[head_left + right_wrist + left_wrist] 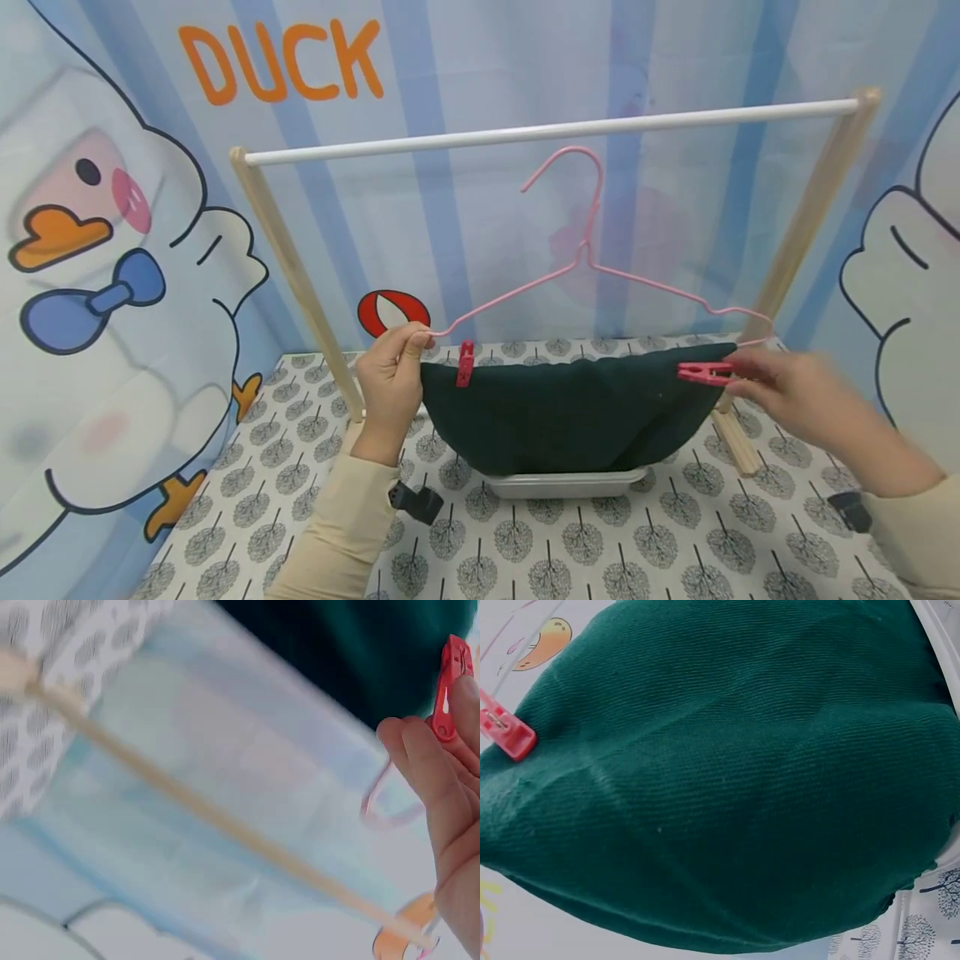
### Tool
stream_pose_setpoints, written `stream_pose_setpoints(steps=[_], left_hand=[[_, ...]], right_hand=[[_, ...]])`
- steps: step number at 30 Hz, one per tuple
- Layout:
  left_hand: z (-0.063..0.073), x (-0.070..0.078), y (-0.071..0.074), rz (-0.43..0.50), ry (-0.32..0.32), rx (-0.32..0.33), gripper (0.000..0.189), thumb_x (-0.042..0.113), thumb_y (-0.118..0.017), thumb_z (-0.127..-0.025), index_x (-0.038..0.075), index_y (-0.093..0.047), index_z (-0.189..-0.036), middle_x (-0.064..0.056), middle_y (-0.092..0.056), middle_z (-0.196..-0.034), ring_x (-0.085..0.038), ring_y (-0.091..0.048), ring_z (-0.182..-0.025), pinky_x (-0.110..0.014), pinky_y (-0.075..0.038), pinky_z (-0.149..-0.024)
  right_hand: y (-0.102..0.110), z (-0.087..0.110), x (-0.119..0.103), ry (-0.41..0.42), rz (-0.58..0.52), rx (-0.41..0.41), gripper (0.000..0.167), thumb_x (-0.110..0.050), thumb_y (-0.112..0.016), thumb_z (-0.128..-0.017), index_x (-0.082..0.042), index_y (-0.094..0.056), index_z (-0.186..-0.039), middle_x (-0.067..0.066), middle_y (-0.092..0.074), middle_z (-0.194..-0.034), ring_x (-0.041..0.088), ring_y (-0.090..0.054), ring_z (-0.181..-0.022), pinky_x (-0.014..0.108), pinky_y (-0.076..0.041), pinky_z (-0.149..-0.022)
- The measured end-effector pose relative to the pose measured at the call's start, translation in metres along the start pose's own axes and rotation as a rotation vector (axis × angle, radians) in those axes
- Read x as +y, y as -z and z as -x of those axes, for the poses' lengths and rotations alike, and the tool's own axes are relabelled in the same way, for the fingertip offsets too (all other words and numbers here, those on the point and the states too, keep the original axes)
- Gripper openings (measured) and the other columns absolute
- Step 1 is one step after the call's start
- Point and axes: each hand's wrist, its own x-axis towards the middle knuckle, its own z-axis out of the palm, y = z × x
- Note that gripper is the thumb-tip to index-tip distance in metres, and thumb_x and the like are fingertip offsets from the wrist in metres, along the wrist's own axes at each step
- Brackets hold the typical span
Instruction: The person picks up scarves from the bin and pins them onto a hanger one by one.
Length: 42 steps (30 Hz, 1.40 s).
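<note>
A pink wire hanger (517,292) is held up in front of the rack, its hook below the white bar. Dark green ribbed cloth (555,417) hangs folded over its bottom. My left hand (392,379) pinches the hanger's left end, beside the cloth's corner. Near that corner a red clothespin (465,364) clips the cloth's top edge; it also shows as a pink-red clothespin (510,735) in the left wrist view. In my right hand (795,387), thumb and fingers pinch a second red clothespin (705,372), which lies across the cloth near its right corner.
Behind stands a drying rack with a white bar (555,131) and wooden posts (810,217). A white tray (566,485) sits below the cloth on the tree-patterned tablecloth (517,542). A duck-printed curtain (480,50) forms the backdrop.
</note>
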Motion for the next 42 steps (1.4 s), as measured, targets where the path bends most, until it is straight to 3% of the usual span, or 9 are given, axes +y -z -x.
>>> stream_pose_setpoints(steps=[4, 11, 20, 24, 28, 31, 37, 40, 42], left_hand=[[0.0, 0.001, 0.0, -0.001, 0.001, 0.001, 0.008, 0.0, -0.062, -0.083, -0.005, -0.067, -0.079, -0.016, -0.064, -0.071, -0.012, -0.057, -0.068, -0.017, -0.045, -0.063], [0.0, 0.001, 0.0, 0.01, -0.01, 0.003, 0.006, -0.003, -0.063, -0.082, -0.005, -0.068, -0.079, -0.016, -0.064, -0.07, -0.012, -0.059, -0.068, -0.018, -0.047, -0.063], [-0.003, 0.012, -0.006, 0.032, -0.091, -0.042, 0.029, 0.022, -0.058, -0.088, -0.005, -0.066, -0.079, -0.015, -0.062, -0.069, -0.018, -0.056, -0.065, -0.02, -0.045, -0.061], [-0.005, 0.014, -0.007, 0.05, -0.08, -0.041, 0.032, 0.024, -0.057, -0.088, -0.005, -0.066, -0.078, -0.016, -0.062, -0.069, -0.016, -0.056, -0.066, -0.021, -0.046, -0.061], [-0.003, 0.01, -0.007, 0.059, -0.063, -0.053, 0.027, 0.02, -0.058, -0.087, -0.004, -0.066, -0.078, -0.015, -0.061, -0.067, -0.017, -0.055, -0.063, -0.021, -0.044, -0.059], [-0.003, 0.007, -0.006, 0.052, -0.058, -0.063, 0.024, 0.017, -0.058, -0.087, -0.003, -0.067, -0.079, -0.014, -0.062, -0.067, -0.018, -0.055, -0.063, -0.02, -0.044, -0.059], [0.001, 0.003, -0.004, 0.0, -0.081, -0.064, 0.03, 0.025, -0.055, -0.089, 0.0, -0.068, -0.079, -0.013, -0.063, -0.068, -0.02, -0.057, -0.062, -0.02, -0.046, -0.06], [0.002, 0.001, -0.003, -0.003, -0.099, -0.053, 0.03, 0.025, -0.056, -0.089, 0.0, -0.068, -0.079, -0.012, -0.064, -0.069, -0.02, -0.058, -0.062, -0.022, -0.046, -0.059], [0.002, 0.002, -0.002, -0.002, -0.099, -0.051, 0.03, 0.025, -0.056, -0.089, -0.001, -0.067, -0.078, -0.012, -0.064, -0.069, -0.019, -0.057, -0.063, -0.022, -0.046, -0.059]], right_hand=[[0.014, -0.005, 0.017, -0.04, 0.064, 0.029, 0.02, -0.006, -0.069, -0.08, 0.003, -0.065, -0.098, 0.003, -0.06, -0.063, 0.01, -0.036, -0.048, 0.025, -0.029, -0.046], [0.024, -0.012, 0.024, 0.01, 0.162, 0.038, 0.01, 0.0, -0.069, -0.077, 0.003, -0.065, -0.085, 0.005, -0.06, -0.062, 0.01, -0.038, -0.047, 0.025, -0.03, -0.044], [0.032, -0.03, -0.001, -0.012, 0.33, -0.37, 0.02, 0.009, -0.064, -0.078, -0.002, -0.064, -0.095, 0.012, -0.063, -0.075, 0.018, -0.054, -0.058, 0.03, -0.04, -0.047], [0.027, -0.03, -0.006, 0.008, 0.364, -0.408, 0.017, 0.011, -0.064, -0.077, 0.001, -0.059, -0.091, 0.012, -0.06, -0.074, 0.02, -0.055, -0.058, 0.032, -0.044, -0.048], [0.025, -0.027, 0.002, -0.006, 0.269, -0.339, 0.013, 0.006, -0.065, -0.079, -0.001, -0.058, -0.088, 0.007, -0.061, -0.073, 0.019, -0.056, -0.059, 0.03, -0.042, -0.048], [0.026, -0.024, 0.01, 0.044, 0.195, -0.229, 0.014, -0.002, -0.07, -0.077, -0.002, -0.061, -0.088, 0.006, -0.064, -0.074, 0.017, -0.057, -0.059, 0.031, -0.042, -0.049], [0.039, -0.012, 0.021, 0.091, 0.171, -0.02, 0.032, -0.016, -0.075, -0.075, 0.001, -0.068, -0.101, 0.006, -0.067, -0.074, 0.018, -0.058, -0.059, 0.037, -0.048, -0.052], [0.04, -0.013, 0.024, 0.133, 0.128, 0.123, 0.029, -0.016, -0.076, -0.074, 0.0, -0.07, -0.098, 0.005, -0.067, -0.073, 0.019, -0.061, -0.06, 0.034, -0.049, -0.052], [0.037, -0.016, 0.025, 0.149, 0.031, 0.14, 0.028, -0.015, -0.074, -0.077, -0.001, -0.069, -0.101, 0.005, -0.068, -0.075, 0.012, -0.061, -0.06, 0.028, -0.047, -0.05]])
